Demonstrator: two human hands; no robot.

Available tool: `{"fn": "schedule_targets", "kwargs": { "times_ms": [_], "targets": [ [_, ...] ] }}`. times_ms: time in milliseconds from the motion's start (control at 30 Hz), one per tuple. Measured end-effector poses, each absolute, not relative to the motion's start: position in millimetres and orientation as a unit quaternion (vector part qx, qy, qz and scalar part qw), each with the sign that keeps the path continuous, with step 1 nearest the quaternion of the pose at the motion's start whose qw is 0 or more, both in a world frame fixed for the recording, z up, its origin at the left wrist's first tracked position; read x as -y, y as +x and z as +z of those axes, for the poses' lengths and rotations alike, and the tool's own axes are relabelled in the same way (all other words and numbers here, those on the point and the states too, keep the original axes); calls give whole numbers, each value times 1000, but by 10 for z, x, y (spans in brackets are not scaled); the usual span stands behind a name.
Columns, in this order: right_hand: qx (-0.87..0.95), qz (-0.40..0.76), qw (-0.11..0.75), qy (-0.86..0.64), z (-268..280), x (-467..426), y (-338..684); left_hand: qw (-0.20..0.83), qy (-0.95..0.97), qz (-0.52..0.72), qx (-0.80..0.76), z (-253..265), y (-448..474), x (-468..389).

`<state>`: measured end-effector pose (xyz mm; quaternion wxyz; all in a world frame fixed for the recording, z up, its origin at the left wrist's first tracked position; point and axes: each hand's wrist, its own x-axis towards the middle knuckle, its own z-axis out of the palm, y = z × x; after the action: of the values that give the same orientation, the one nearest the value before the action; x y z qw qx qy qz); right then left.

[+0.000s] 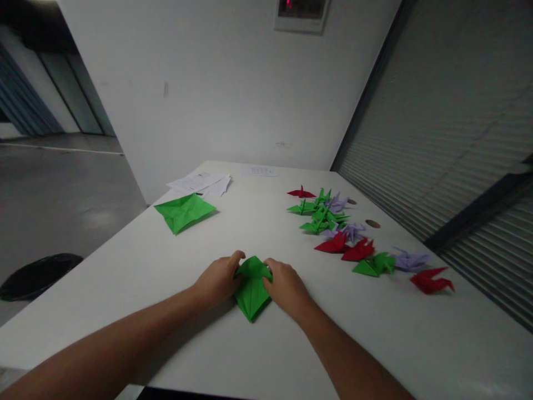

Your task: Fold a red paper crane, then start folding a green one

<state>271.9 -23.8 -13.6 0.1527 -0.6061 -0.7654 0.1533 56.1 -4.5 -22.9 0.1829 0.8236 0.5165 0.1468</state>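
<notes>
A creased green origami paper (252,286), folded into a diamond, lies on the white table (266,355) with one corner toward me. My left hand (220,279) grips its left edge, the index finger curled near the top corner. On the opposite edge, my right hand (286,283) pinches the paper with thumb and fingers. Both hands are closed on the same piece; some fingertips are hidden behind it. Farther off to the left rests another green paper sheet (185,212) with crease lines, touched by neither hand.
Several folded paper cranes, among them a green crane (377,264), a red crane (432,280) and a purple crane (410,260), spread along the right side. Printed sheets (200,182) lie at the far left. A black-lined bin (39,275) stands on the floor. Blinds (449,111) border the right.
</notes>
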Motion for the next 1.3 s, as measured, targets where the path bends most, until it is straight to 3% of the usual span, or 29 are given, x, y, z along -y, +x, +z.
{"fn": "schedule_targets", "kwargs": {
  "times_ms": [367, 633, 767, 1300],
  "targets": [
    [771, 157, 160, -596, -80, 241, 2735, 183, 825, 149, -513, -217, 565, 40],
    [784, 399, 201, -431, 70, 245, 3086, 195, 830, 166, -495, -256, 496, 17],
    [779, 454, 187, -391, 89, 229, 3196, 208, 832, 167, -486, -235, 464, 14],
    [784, 433, 198, -399, -24, 158, 3146, 244, 827, 174, -476, -213, 467, 5]
  ]
}}
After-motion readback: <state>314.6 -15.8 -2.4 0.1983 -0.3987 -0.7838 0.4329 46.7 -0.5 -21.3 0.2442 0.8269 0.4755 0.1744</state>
